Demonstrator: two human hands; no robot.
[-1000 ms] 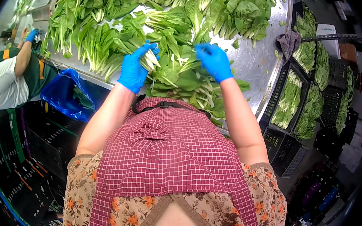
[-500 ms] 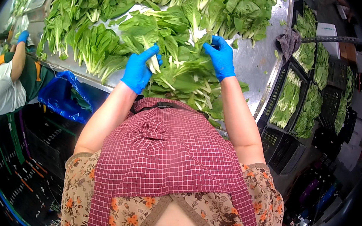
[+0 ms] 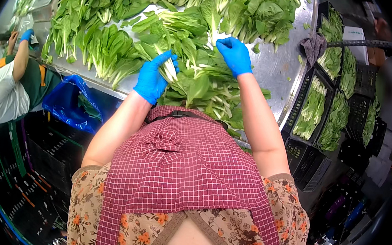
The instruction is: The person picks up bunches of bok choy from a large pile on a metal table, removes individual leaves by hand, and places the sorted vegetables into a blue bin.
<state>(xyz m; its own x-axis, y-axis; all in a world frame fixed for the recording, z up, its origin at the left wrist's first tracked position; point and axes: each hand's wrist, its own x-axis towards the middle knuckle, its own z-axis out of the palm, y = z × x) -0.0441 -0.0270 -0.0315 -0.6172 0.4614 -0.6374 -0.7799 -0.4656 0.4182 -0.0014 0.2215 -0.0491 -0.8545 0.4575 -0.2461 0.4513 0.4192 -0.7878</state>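
Note:
My left hand [image 3: 152, 79], in a blue glove, is closed around the pale stem end of a pak choi [image 3: 169, 69]. Its green leaves point away from me over other greens. To the right of it, my right hand [image 3: 235, 57], also gloved in blue, has its fingers curled in a pinch above the greens; what they hold, if anything, is hidden. Below and between both hands lies a heap of loose leaves [image 3: 200, 86] and pale stalks, against my apron.
Heads of pak choi [image 3: 106, 51] cover the metal table [image 3: 285, 62] on the left and far side. Black crates [image 3: 310, 109] of greens stand at right, near a grey cloth [image 3: 313, 48]. At left are a blue bag [image 3: 72, 103] and another person [image 3: 7, 89] at work.
My right hand has moved slightly left, its fingers more curled. A broad leaf now shows on top of the loose heap. My left hand still grips the pak choi, shifted slightly right.

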